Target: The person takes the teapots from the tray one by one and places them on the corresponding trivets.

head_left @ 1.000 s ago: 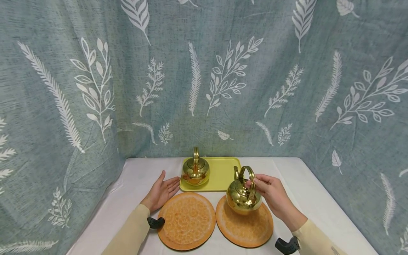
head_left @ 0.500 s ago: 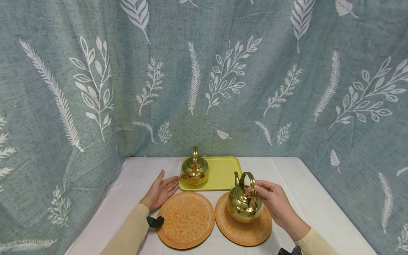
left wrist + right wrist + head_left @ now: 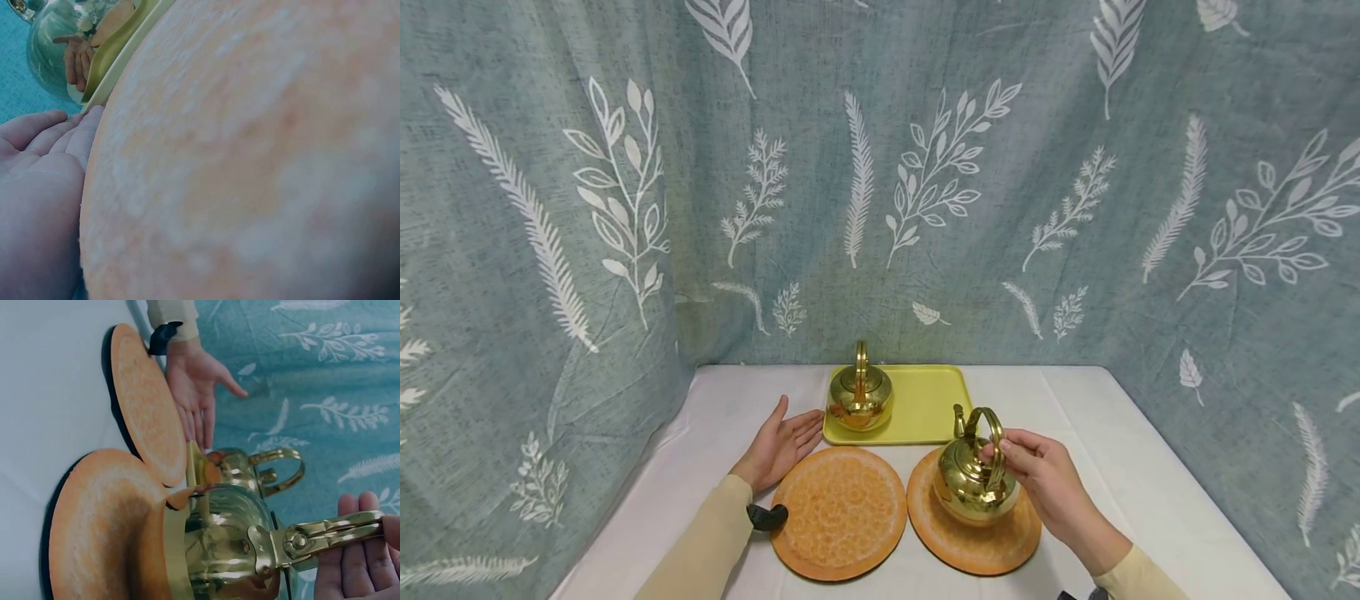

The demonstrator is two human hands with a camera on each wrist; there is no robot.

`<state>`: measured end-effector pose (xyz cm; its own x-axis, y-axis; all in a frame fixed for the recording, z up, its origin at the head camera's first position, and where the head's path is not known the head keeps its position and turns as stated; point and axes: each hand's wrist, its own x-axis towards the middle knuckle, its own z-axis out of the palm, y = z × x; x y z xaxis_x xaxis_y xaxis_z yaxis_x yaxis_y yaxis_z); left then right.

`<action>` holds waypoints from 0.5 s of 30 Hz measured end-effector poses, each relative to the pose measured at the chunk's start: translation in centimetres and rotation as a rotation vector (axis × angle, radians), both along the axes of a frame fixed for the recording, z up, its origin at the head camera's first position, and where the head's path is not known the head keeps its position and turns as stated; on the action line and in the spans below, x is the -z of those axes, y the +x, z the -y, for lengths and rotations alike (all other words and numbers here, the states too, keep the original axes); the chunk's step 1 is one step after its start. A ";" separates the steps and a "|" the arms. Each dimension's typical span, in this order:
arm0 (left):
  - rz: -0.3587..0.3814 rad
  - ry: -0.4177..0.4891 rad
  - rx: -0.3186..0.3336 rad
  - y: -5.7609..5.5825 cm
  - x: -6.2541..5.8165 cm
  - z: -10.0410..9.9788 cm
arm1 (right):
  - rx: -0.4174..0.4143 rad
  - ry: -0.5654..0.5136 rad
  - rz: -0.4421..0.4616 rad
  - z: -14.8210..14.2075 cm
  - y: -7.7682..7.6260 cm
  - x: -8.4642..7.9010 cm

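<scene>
My right hand [image 3: 1048,475] grips the arched handle of a shiny brass teakettle [image 3: 973,483], its fingers curled round the handle in the right wrist view. The kettle stays upright close over the right round orange mat [image 3: 1000,554], its spout toward the back. My left hand [image 3: 778,446] lies with palm turned up and fingers straight, holding nothing. Its fingertips are right at the left corner of a yellow tray [image 3: 925,404], beside the left orange mat [image 3: 838,517]. A second brass kettle [image 3: 860,400] stands on the left part of that tray.
A white cloth [image 3: 1150,500] covers the table under the mats and tray. Behind and along both sides hangs a blue-green curtain [image 3: 820,208] with white leaf prints. The left wrist camera sits close over the left mat [image 3: 237,156].
My right hand has brought its kettle a little nearer to me and lower over the right mat, moving less in the last half second. My left hand keeps its place.
</scene>
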<state>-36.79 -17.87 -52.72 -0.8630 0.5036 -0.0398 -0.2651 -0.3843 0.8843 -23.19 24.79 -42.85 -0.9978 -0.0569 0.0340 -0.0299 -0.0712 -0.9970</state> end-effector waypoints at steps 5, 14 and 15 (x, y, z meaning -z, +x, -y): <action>0.019 0.005 -0.003 -0.2 0.0 -0.1 | -0.010 0.000 -0.007 -0.1 0.2 0.1; 0.045 0.019 -0.005 -0.4 0.1 0.0 | -0.022 -0.007 -0.033 -0.2 0.3 0.5; 0.046 0.017 -0.005 -0.4 0.1 -0.1 | -0.020 -0.008 -0.037 -0.2 0.3 0.5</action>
<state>-37.15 -17.82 -52.83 -0.8632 0.4999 -0.0709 -0.3030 -0.4006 0.8647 -22.84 24.95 -43.36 -0.9945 -0.0760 0.0718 -0.0657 -0.0802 -0.9946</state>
